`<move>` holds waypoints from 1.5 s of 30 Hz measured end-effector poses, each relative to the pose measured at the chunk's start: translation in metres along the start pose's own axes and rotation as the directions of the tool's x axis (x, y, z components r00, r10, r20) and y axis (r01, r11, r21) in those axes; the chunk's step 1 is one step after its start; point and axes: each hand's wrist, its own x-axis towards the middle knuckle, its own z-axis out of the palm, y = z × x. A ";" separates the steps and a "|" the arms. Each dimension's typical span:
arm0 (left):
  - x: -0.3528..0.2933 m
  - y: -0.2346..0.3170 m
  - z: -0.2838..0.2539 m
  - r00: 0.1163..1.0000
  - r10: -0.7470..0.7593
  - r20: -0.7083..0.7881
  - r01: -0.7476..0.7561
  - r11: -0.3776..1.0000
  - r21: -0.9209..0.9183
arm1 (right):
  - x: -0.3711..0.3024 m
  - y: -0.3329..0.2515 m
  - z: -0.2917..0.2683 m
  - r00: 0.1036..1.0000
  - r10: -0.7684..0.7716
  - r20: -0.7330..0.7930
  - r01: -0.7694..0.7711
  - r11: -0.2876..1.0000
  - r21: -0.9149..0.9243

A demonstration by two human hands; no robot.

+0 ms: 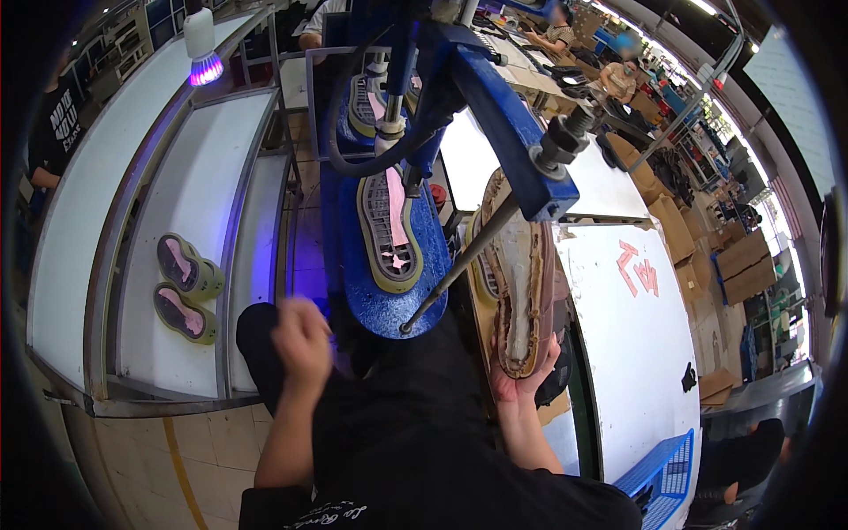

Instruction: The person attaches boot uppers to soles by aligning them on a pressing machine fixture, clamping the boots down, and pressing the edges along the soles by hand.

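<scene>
My right hand [532, 375] grips the heel end of a shoe upper [519, 300], which is turned with its brown-edged, pale underside up. Half hidden beside it is an olive-rimmed sole [478, 265]. My left hand [303, 340], slightly blurred, hovers closed left of the blue press plate [362, 305]; whatever it may hold is hidden. On that plate lies an olive-rimmed shoe sole [386, 234] with a dark ribbed inside and a pink strip, under the press's metal rod. Neither hand touches this sole.
Two soles [187, 287] with pink pieces lie on the white shelf rack [132, 336] at left. A blue press arm [512, 132] with a slanting rod [459, 265] reaches over the plate. At right are a white table [632, 353] and a blue basket [662, 477]. People work farther back.
</scene>
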 end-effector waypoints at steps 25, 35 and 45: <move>0.020 -0.035 0.097 0.934 0.052 0.355 -0.171 0.934 0.314 | 0.101 0.036 0.047 0.964 -0.259 0.066 0.234 0.697 -0.678; 0.016 -0.034 0.107 0.953 0.025 0.303 -0.129 0.936 0.327 | 0.133 0.097 0.091 0.782 -0.050 0.622 0.562 -0.377 -0.736; 0.010 -0.032 0.115 0.959 -0.017 0.282 -0.083 0.937 0.340 | 0.144 0.116 0.096 0.854 0.065 0.516 0.507 -0.332 -0.795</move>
